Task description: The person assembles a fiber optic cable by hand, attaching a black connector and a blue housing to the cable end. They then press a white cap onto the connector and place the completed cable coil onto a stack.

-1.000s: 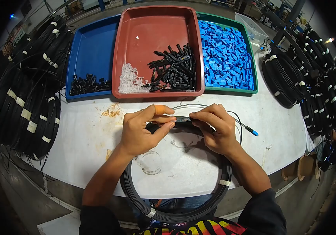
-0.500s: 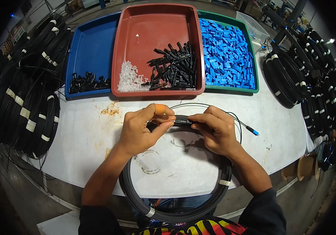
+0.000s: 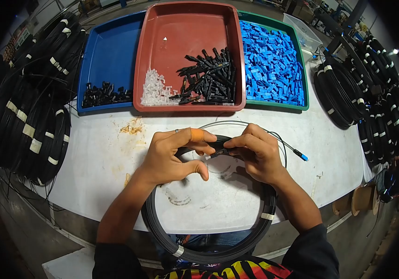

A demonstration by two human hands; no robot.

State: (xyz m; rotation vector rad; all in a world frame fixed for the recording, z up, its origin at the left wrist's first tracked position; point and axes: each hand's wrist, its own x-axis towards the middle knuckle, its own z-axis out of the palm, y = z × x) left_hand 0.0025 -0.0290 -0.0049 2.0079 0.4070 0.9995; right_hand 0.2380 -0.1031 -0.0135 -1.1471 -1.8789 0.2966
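My right hand (image 3: 260, 156) pinches a small black fiber connector (image 3: 219, 152) between thumb and fingers; a whitish tip shows at its left end. Beside it, my left hand (image 3: 169, 157) is open, thumb spread well away from the forefinger, with an orange wrap on that finger. Its other fingertips come close to the connector. Both hands are over the top of a coil of black cable (image 3: 207, 256), bound with white tape and hanging past the table's near edge. Right of my right hand lies a cable end with a blue-tipped connector (image 3: 303, 157).
Behind stand a blue tray (image 3: 111, 51) with black parts, a red tray (image 3: 185, 32) with clear pieces and black connector bodies, and a green tray (image 3: 307, 100) full of blue pieces. Taped cable coils are piled left (image 3: 23, 130) and right (image 3: 336, 93) of the white table (image 3: 102, 186).
My left thumb has come away from the connector and my fingers have spread. The connector has tilted in my right hand, its left end now lower.
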